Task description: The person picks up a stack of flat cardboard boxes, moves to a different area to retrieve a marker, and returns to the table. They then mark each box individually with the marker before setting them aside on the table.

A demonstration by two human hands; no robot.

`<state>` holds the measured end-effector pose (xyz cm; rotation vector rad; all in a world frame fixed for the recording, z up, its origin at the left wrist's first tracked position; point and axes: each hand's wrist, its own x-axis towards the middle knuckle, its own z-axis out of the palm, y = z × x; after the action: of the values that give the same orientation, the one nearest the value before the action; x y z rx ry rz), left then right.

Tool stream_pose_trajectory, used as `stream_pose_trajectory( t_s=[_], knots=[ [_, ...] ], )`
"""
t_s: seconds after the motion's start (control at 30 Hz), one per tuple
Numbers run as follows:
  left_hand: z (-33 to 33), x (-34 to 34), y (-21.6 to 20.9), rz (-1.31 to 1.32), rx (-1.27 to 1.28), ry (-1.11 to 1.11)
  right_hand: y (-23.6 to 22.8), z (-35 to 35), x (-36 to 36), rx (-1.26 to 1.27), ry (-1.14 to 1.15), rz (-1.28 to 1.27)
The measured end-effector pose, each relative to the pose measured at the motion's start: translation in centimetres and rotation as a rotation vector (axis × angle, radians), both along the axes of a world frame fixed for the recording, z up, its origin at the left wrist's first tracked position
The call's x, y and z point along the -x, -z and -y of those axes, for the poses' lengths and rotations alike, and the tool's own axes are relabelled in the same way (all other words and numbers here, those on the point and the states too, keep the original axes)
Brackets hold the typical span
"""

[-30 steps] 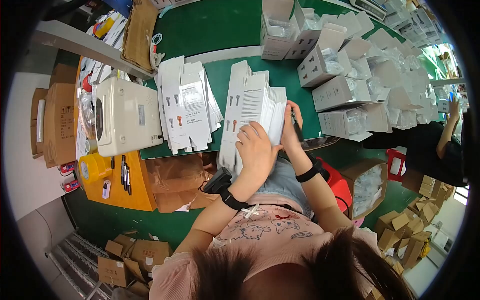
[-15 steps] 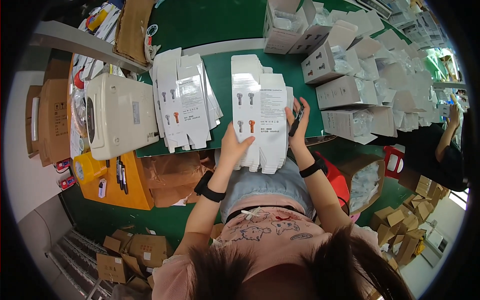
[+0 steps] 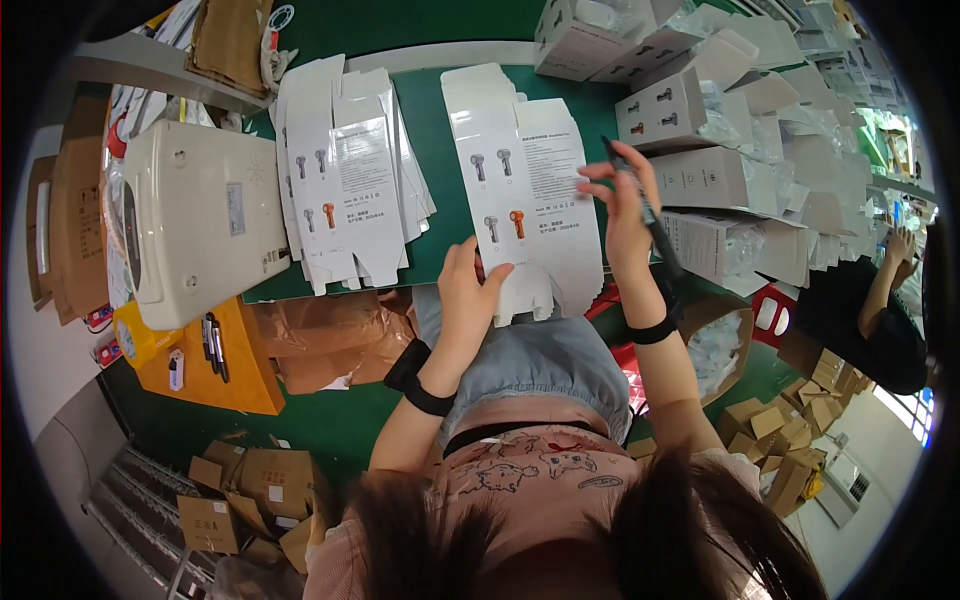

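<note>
A stack of flat white cartons (image 3: pixel 562 262), printed with small pictures of handheld devices in grey and orange, lies at the table's front edge and juts over my lap. My left hand (image 3: pixel 470 292) grips its lower left edge, thumb on top and fingers underneath. Just right of the stack, my right hand (image 3: pixel 628 222) is raised with a black marker pen (image 3: pixel 656 232) held slantwise among its fingers. The fingertips come close to the top carton; whether they touch it I cannot tell. A second stack of the same flat cartons (image 3: pixel 365 215) rests to the left.
A cream-coloured machine (image 3: pixel 215 205) stands at the left. Opened white boxes (image 3: pixel 690 180) with clear plastic wrapping crowd the right side. Several pens (image 3: pixel 215 348) and yellow tape (image 3: pixel 140 330) lie on an orange surface. At far right, another person's arm (image 3: pixel 885 280) shows.
My right hand has left the stack's right edge and risen, swinging the marker pen round. The carton stack is tilted differently, its top carton now turned. The whole view has shifted slightly.
</note>
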<state>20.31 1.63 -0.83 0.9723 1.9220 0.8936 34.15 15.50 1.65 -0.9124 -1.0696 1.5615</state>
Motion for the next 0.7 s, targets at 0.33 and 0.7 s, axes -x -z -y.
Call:
stream_pose_trajectory(
  t_s=[0.33, 0.7],
  knots=[
    [0.2, -1.4, -1.0, 0.136, -0.096, -0.054, 2.0, 0.0, 4.0, -0.055, -0.146, 0.498],
    [0.3, -1.0, -0.6, 0.186, -0.059, -0.032, 3.4, 0.4, 3.9, -0.211, -0.110, 0.649]
  ],
)
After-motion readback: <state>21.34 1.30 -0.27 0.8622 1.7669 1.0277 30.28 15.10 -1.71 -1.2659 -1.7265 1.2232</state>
